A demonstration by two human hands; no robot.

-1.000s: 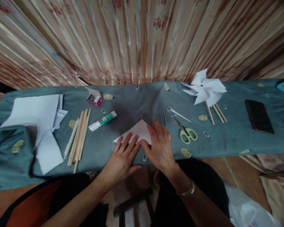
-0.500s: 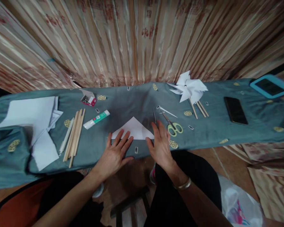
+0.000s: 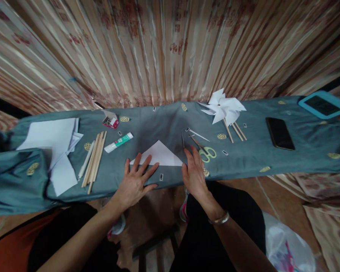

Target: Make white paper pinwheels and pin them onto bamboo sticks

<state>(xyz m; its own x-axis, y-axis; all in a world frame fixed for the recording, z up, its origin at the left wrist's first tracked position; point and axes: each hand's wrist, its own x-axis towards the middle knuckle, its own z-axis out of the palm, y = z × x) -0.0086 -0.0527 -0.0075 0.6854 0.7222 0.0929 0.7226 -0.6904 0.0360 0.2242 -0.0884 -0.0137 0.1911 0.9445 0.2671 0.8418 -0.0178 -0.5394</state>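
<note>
A white sheet of paper folded into a triangle (image 3: 162, 154) lies on the cloth in front of me, its point facing away. My left hand (image 3: 136, 183) has its fingers spread, with the fingertips on the triangle's left part and lower edge. At the right corner, my right hand (image 3: 195, 172) rests with fingers stretched out, the thumb by the paper's tip. Just past the right fingers are scissors (image 3: 206, 153) with light green handles and a thin bent dark piece (image 3: 183, 138). A thin white strip (image 3: 198, 135) lies beyond the scissors.
Left of me are a glue stick (image 3: 119, 142), wooden sticks (image 3: 95, 160), a white pen-like stick (image 3: 86, 160), a small red box (image 3: 111, 121) and paper sheets (image 3: 52, 134). Rightward lie paper pinwheels (image 3: 224, 107), a dark phone (image 3: 280, 133) and a blue-framed tablet (image 3: 324, 104).
My right hand has shifted slightly outward along the paper's right corner. My left hand has moved a little left and down, still spread on the triangle. The view has shifted slightly.
</note>
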